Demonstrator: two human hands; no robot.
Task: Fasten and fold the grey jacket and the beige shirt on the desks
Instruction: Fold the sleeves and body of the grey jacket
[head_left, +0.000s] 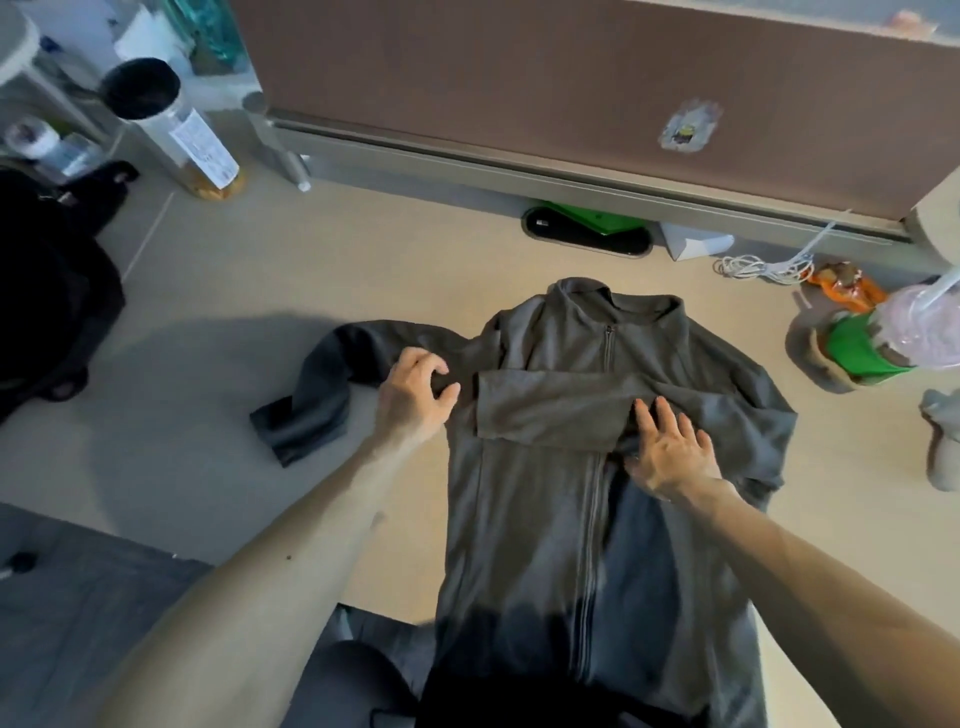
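Observation:
The grey jacket (566, 519) lies front up on the beige desk (218, 291), zipped, collar pointing away from me and hem hanging over the near edge. Its right sleeve is folded flat across the chest. The other sleeve (322, 384) stretches out to the left on the desk. My left hand (415, 395) pinches the fabric at the left shoulder, where that sleeve starts. My right hand (670, 449) lies flat with fingers spread on the folded sleeve near the zip. No beige shirt is in view.
A black bag (47, 291) sits at the left edge. A tall clear canister with a black lid (171, 124) stands at the back left. A brown partition (571, 78) closes the back. A coiled white cable (753, 265), snack packets and a plastic cup (914, 327) crowd the right side.

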